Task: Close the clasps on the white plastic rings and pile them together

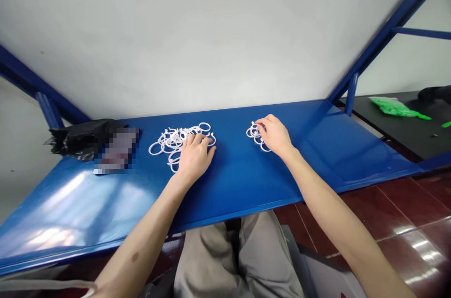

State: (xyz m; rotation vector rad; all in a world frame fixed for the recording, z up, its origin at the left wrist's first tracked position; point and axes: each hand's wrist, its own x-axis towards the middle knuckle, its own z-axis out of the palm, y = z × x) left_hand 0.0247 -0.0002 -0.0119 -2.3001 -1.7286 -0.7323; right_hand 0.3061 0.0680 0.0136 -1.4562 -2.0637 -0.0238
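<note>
A larger heap of thin white plastic rings [172,139] with small knob-like ends lies on the blue table [239,185]. My left hand [195,155] rests palm down over the heap's right side, fingers apart and touching rings, none gripped. Farther right is a smaller group of the same white rings [251,132]. My right hand [276,134] is at this group, thumb and fingertips pinched together on a ring at its edge. The hand partly covers these rings, so the exact grip is hard to see.
A black plastic bag [75,136] and a pixelated packet [118,150] sit at the table's left. Blue braces [373,26] rise at both sides before a white wall. At far right, a dark table [410,122] holds a bright green bundle [396,108].
</note>
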